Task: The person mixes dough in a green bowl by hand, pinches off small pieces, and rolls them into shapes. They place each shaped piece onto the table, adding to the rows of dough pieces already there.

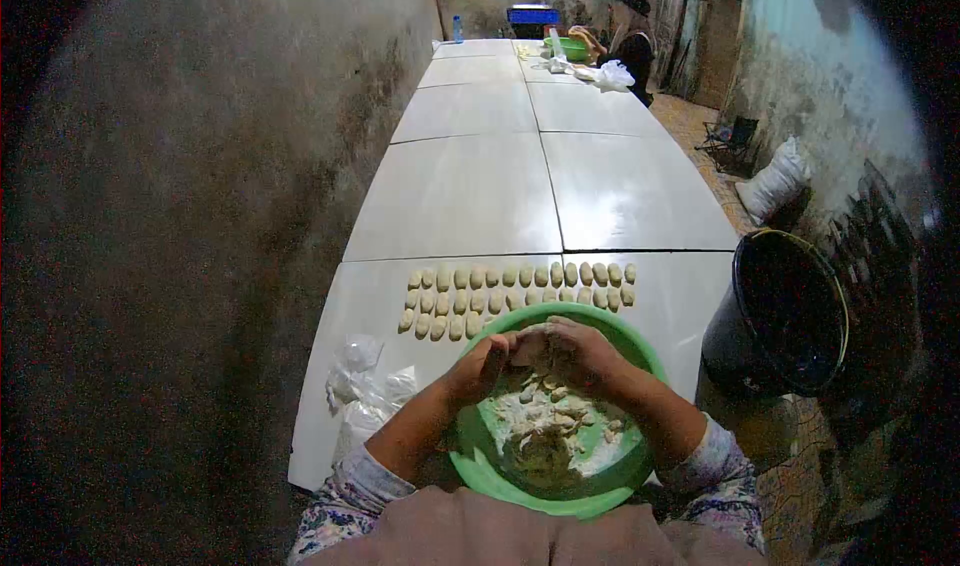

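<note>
Both hands are together over the far part of a green basin (650,351). My left hand (487,364) has its fingers curled toward my right hand (575,351), whose fingers are bent and pressed close to it. Whatever lies between the palms is too hidden to name. Below them in the basin are white flour (600,458), small dough bits (560,418) and a larger brownish mass (543,458). Beyond the basin, small oval dough pieces (460,301) lie in rows on the white table (440,201).
Clear plastic bags (365,386) lie left of the basin. A large black bucket (790,311) stands at the right, with a white sack (775,181) behind it. At the table's far end a person (632,46) works by another green basin (566,48).
</note>
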Tool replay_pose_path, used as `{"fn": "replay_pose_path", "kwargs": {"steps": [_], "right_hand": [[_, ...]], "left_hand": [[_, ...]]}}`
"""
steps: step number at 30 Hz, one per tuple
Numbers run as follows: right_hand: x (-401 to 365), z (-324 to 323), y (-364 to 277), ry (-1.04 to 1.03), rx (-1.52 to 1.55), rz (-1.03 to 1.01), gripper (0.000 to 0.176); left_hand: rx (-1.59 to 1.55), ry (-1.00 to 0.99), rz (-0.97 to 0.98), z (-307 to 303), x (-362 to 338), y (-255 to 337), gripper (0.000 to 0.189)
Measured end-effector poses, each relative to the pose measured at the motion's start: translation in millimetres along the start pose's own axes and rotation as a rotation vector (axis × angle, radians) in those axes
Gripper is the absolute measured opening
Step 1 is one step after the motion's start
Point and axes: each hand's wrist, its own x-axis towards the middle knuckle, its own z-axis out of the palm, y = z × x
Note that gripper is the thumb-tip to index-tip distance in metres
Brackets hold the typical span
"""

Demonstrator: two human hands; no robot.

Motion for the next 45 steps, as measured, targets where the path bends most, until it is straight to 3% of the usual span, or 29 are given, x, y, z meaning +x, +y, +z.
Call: {"fn": "replay_pose_path", "kwargs": {"steps": [1, 2, 3, 5, 6, 7, 9, 10, 13, 15, 17, 21, 23, 27, 29, 31, 33, 38, 40, 42, 45], "right_hand": [[1.0, 0.0, 2.3, 0.008, -0.222, -0.072, 0.027], [0.2, 1.1, 1.6, 0.05, -0.243, -0.031, 0.021], [0.0, 0.9, 2.5, 0.05, -0.243, -0.032, 0.021], [-0.7, -0.2, 4.9, 0.073, -0.221, 0.07, 0.019], [-1.3, 3.1, 2.8, 0.121, 0.393, 0.34, 0.021], [-2.3, 2.7, 7.5, 0.121, 0.393, 0.341, 0.021], [-2.7, 1.3, 20.9, 0.079, 0.127, -0.023, 0.023], [-3.0, 1.9, 22.8, 0.077, 0.127, -0.024, 0.023], [-2.4, 2.6, 18.0, 0.083, 0.259, 0.065, 0.024], [-1.1, -1.2, 7.4, 0.015, 0.285, 0.276, 0.026], [-2.5, 0.4, 18.8, 0.03, 0.274, 0.204, 0.028], [-2.9, 2.5, 14.6, 0.082, 0.003, 0.099, 0.03], [-2.5, 0.0, 10.3, 0.093, -0.106, 0.034, 0.026], [-0.2, 4.8, 0.9, 0.111, -0.398, 0.113, 0.025], [-1.5, 5.4, -7.1, -0.01, -0.382, 0.194, 0.027], [-0.7, 5.0, 6.9, 0.022, -0.412, 0.097, 0.026], [0.2, 4.1, 8.5, 0.055, -0.443, -0.002, 0.026], [-2.6, 6.2, 19.2, 0.094, -0.521, 0.064, 0.03], [-3.1, 0.3, 9.3, 0.035, -0.46, 0.088, 0.032], [-3.0, 0.5, 6.7, -0.026, -0.397, 0.112, 0.034], [-3.3, 5.5, 15.9, 0.147, -0.235, -0.01, 0.032]], "left_hand": [[0.01, -0.073, -0.033, -3.1, -0.2, 0.5, 0.079], [-0.246, -0.148, -0.2, -7.6, -1.4, 2.1, 0.06], [-0.246, -0.148, -0.2, -3.0, -3.1, 7.0, 0.06], [0.058, -0.017, -0.11, 5.1, -5.1, 11.0, 0.045], [-0.016, 0.004, -0.204, 3.9, -4.2, 15.7, 0.032], [-0.017, 0.004, -0.204, 5.0, -3.8, 18.5, 0.032], [0.028, 0.075, -0.148, 6.2, -3.8, 21.8, 0.024], [0.156, 0.107, -0.107, 2.0, -4.5, 12.6, 0.027], [0.028, 0.126, -0.097, 2.1, -4.8, 2.8, 0.033], [0.055, 0.13, -0.088, 0.3, -4.7, -2.6, 0.03], [-0.052, 0.029, -0.108, -5.6, -7.9, -8.9, 0.032], [0.002, 0.014, -0.083, 3.1, -5.9, 6.1, 0.031], [0.026, -0.003, -0.219, 7.1, -3.8, 16.5, 0.028], [0.098, -0.001, -0.139, 4.5, 1.0, -12.0, 0.04], [0.323, -0.35, -0.238, 1.8, 1.7, 2.9, 0.047], [0.223, -0.289, -0.18, 9.8, 1.2, 16.8, 0.049], [-0.148, -0.106, -0.274, 12.1, -1.0, 13.0, 0.048], [-0.128, -0.025, -0.187, 12.0, -6.1, 19.1, 0.043], [0.256, 0.043, -0.163, 2.5, -5.2, 11.6, 0.043], [0.285, 0.029, -0.195, 1.1, -4.5, 15.4, 0.043], [0.415, 0.047, -0.157, -1.4, -3.8, 7.2, 0.041]]}}
